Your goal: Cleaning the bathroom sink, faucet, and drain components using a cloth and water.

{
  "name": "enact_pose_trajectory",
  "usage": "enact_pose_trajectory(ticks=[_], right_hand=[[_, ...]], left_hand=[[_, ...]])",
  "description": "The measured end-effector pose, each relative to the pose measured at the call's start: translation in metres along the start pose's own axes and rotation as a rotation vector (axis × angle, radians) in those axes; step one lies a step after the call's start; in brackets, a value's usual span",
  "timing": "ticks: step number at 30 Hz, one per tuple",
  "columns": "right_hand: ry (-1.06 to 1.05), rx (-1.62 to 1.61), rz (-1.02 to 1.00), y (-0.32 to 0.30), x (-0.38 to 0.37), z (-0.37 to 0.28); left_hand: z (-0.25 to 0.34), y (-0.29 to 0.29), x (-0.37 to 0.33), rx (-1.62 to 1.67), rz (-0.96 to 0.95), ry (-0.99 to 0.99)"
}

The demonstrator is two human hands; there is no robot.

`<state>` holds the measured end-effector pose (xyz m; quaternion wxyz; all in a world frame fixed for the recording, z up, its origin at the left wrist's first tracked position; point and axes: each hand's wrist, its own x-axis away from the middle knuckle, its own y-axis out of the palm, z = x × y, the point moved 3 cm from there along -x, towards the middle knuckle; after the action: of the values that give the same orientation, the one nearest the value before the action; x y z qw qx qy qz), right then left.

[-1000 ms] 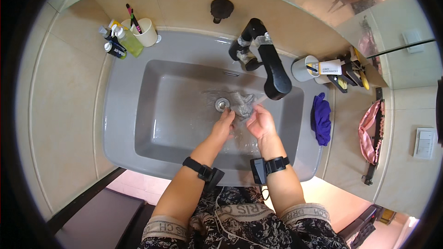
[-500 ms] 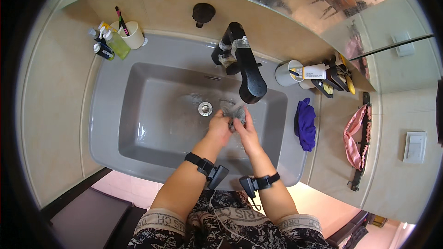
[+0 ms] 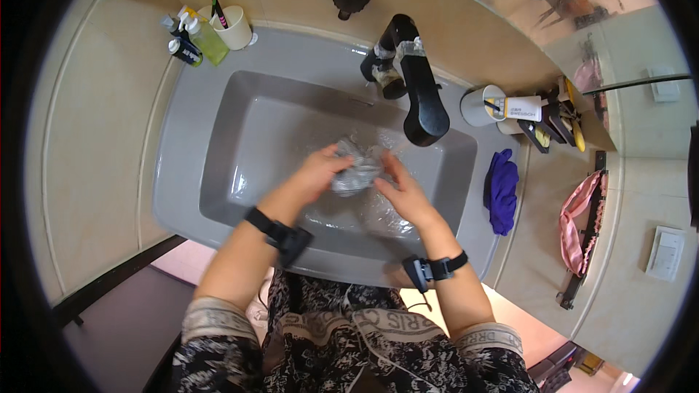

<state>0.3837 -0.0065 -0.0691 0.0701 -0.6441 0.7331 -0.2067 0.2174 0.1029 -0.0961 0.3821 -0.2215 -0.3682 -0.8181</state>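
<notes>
A wet grey striped cloth [image 3: 354,171] hangs bunched between my hands, low over the grey sink basin [image 3: 237,127]. My left hand [image 3: 318,172] has its thumb and fingers closed on the cloth's left side. At the other side, my right hand [image 3: 403,193] pinches the cloth's right edge between thumb and fingers. The black faucet [image 3: 424,105] reaches out to the right of the cloth and beyond it. Ripples and splashes show in the basin below. The cloth covers the drain.
On the left rear corner stand a white cup [image 3: 234,29] with toothbrushes and a green pump bottle [image 3: 210,45]. A purple cloth [image 3: 502,193] lies on the right rim. Behind it are a white cup [image 3: 480,107] and a tube [image 3: 523,108]. A pink headband [image 3: 573,225] hangs on a rail.
My hands have moved apart and away from below the spout, the left one further left. The cloth, crumpled small before, is now more spread out. The whole view has shifted a little.
</notes>
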Motion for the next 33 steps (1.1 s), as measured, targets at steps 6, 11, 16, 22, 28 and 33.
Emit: enact_pose_trajectory(ticks=[6,11,16,22,28,33], right_hand=[[0.317,0.037,0.032,-0.039,0.082,0.04],[0.403,-0.026,0.103,-0.062,0.126,0.056],[0.432,0.091,0.055,-0.06,0.106,0.048],[-0.005,0.736,-0.238,0.002,0.034,0.011],[-0.01,0.51,-0.514,0.088,-0.013,-0.051],[-0.273,0.517,-0.741,0.17,-0.01,-0.113]], left_hand=[[0.103,-0.116,0.095,-0.78,0.154,-0.011],[0.232,-0.11,0.16,-0.995,0.123,-0.076],[0.285,-0.051,0.151,-1.287,0.054,0.04],[0.238,-0.015,0.086,-0.996,0.031,0.252],[0.209,-0.01,0.048,-0.936,-0.002,0.302],[0.204,0.008,0.039,-0.903,0.058,0.338]])
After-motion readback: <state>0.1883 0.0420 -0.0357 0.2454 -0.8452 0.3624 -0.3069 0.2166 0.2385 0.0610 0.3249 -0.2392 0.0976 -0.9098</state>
